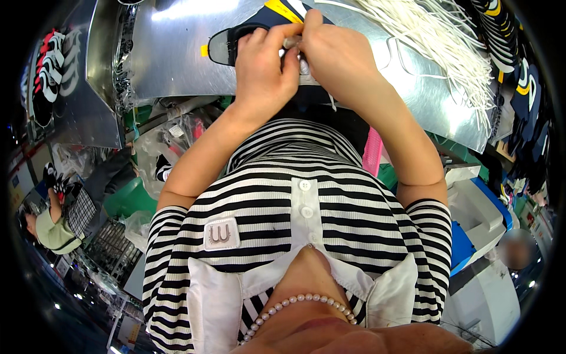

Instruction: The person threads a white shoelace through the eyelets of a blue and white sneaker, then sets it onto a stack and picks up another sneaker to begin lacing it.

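Observation:
A dark navy shoe upper (282, 13) with yellow and white stripes lies at the near edge of the metal table, its dark heel opening (221, 47) toward the left. My left hand (263, 68) is closed on the upper, thumb and fingers bent over its middle. Close against it, my right hand (337, 56) is curled in a pinch over the same upper. A bit of white shoelace (304, 66) shows between the hands, and a loose end hangs below the right hand. My fingers partly hide the exact grip.
A large heap of white shoelaces (433, 47) covers the table's right side. Stacked navy uppers (525, 88) stand beyond it. Black, white and red shoe parts (50, 74) lie far left. Plastic bags (171, 141) hang below the table (177, 53); an open box (477, 206) stands lower right.

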The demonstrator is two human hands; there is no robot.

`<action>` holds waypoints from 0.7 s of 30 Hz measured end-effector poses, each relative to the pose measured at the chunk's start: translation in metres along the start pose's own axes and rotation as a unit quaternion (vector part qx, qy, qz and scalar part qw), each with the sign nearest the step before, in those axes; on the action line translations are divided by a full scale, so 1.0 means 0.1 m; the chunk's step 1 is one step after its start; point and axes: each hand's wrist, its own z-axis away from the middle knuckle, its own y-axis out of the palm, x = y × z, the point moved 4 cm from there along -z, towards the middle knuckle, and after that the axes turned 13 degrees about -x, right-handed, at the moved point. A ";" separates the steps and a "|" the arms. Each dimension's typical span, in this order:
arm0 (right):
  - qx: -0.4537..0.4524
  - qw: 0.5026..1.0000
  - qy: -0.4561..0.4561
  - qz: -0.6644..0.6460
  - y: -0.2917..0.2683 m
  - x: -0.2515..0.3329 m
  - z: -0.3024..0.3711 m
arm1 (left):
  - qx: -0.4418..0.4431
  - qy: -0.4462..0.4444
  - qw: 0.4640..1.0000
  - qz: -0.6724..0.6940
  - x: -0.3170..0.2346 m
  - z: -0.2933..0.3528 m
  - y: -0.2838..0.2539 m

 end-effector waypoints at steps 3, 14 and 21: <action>-0.017 0.999 -0.033 -0.014 0.01 0.00 -0.08 | 0.001 -0.007 1.000 0.022 0.00 -0.03 0.02; -0.070 0.973 0.192 -0.110 -0.38 -0.47 0.13 | -0.048 -0.233 0.955 0.178 0.39 -0.22 0.08; -0.180 0.940 0.255 -0.137 0.13 -0.63 0.31 | 0.027 -0.267 0.934 0.237 0.37 -0.29 0.03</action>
